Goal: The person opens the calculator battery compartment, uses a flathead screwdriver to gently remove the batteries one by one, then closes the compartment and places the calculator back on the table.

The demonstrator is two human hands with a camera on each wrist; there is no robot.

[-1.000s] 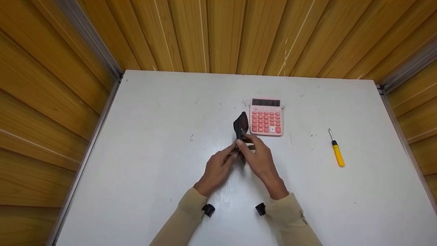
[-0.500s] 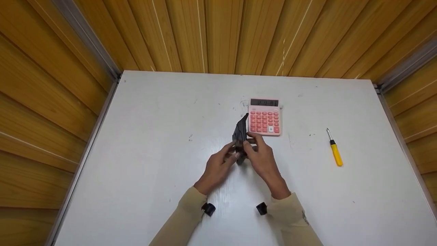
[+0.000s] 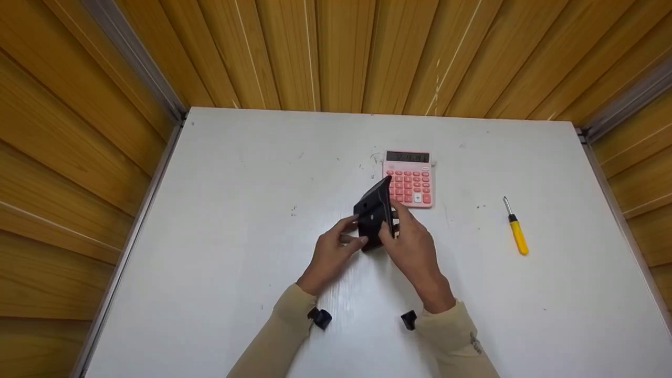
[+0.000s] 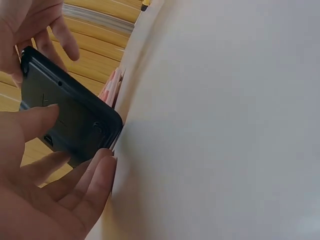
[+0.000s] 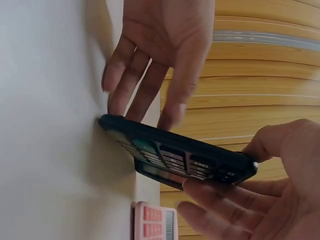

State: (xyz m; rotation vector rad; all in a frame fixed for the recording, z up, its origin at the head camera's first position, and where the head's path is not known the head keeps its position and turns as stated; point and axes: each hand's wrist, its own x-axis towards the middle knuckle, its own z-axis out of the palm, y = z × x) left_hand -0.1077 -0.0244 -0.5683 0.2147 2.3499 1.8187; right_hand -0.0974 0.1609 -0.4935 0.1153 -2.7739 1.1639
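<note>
A black calculator (image 3: 374,212) stands tilted on edge between the two hands, its dark back towards the head camera. The right hand (image 3: 417,249) pinches its right side, thumb on the back and fingers on the key side. The left hand (image 3: 329,254) is at its left edge, with fingertips against the back and lower edge. From the right wrist view, rows of keys show on the calculator's face (image 5: 175,160), its lower corner close to the table. In the left wrist view, the left hand's thumb (image 4: 40,120) lies over the plain back.
Just behind the black calculator, and partly covered by it, a pink calculator (image 3: 422,184) lies face up. A screwdriver with a yellow handle (image 3: 518,236) lies to the right on the white table (image 3: 252,210). Wood-panelled walls (image 3: 341,52) border the table.
The black calculator has turned from nearly edge-on to showing its back. The right hand has shifted slightly right with it, and the left fingers have opened out a little.
</note>
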